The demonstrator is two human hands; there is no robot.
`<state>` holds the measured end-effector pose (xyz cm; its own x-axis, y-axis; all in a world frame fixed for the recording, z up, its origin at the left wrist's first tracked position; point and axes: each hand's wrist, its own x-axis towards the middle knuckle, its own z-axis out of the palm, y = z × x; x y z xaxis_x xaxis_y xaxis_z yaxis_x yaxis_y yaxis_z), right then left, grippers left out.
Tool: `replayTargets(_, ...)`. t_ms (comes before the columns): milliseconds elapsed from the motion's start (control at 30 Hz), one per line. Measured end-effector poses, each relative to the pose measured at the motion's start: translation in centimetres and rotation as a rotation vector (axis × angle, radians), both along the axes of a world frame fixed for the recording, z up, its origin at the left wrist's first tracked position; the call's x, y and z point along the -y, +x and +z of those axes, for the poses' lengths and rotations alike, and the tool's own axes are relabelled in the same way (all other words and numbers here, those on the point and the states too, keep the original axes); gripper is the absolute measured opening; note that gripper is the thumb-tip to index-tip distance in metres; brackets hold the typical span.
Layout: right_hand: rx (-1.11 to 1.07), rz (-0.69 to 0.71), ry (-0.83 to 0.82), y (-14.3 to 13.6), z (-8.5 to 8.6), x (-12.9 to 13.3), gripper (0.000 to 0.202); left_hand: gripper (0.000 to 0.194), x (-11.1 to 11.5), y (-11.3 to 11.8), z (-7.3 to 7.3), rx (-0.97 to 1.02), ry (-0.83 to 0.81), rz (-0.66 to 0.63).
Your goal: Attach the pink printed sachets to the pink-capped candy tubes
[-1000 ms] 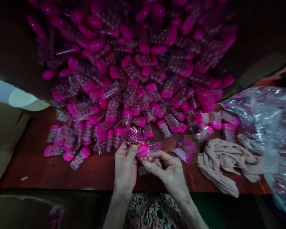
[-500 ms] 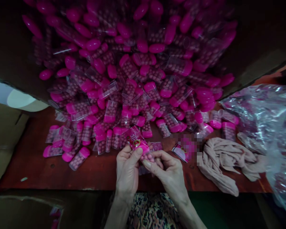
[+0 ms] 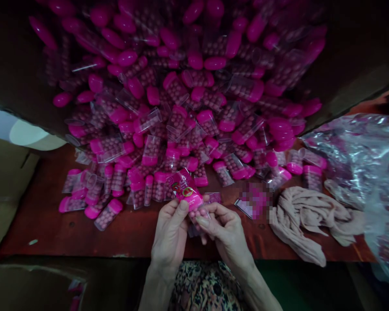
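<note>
Both hands meet near the table's front edge around one small clear container of pink balls (image 3: 199,214). A shiny printed pink sleeve (image 3: 184,186) covers its upper part and stands up past it. My left hand (image 3: 171,229) is closed, its thumb pressed on the sleeve and the container's left side. With thumb and fingers, my right hand (image 3: 228,226) pinches the container's lower right side. The fingertips behind it are partly hidden. Just behind the right fingers lies a flat printed sleeve (image 3: 213,198) on the table.
A big heap of pink-capped containers (image 3: 181,121) spills from a dark box onto the red-brown table (image 3: 58,233). On the right are more flat printed sleeves (image 3: 246,207), a crumpled beige cloth (image 3: 303,220) and a clear plastic bag (image 3: 369,172). A cardboard box (image 3: 26,285) stands lower left.
The printed sleeve has turned more upright and its printed face shows more fully. My left hand has shifted slightly left and down; both hands keep hold of the container.
</note>
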<state>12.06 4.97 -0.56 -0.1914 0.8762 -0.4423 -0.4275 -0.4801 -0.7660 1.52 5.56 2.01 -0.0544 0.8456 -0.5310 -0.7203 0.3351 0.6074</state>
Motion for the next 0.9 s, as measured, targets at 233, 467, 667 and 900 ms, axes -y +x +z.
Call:
replayTargets(233, 0.235, -0.085, 0.06, -0.2, 0.8, 0.4, 0.021, 0.011, 0.5, 1.0, -0.1, -0.016, -0.006, 0.008)
replayTargets(467, 0.146, -0.009, 0.032, -0.2, 0.9, 0.2, 0.022, 0.022, 0.9, 0.4, -0.7, -0.026, 0.011, 0.016)
replayTargets(667, 0.096, 0.025, 0.012, -0.4, 1.1, 0.1, 0.026, 0.019, 0.9, 0.3, -0.8, -0.105, 0.024, -0.042)
replayTargets(900, 0.242, -0.014, 0.062, 0.4, 1.4, 0.1, 0.034, 0.02, 0.8, 0.5, -0.6, -0.104, -0.081, 0.029)
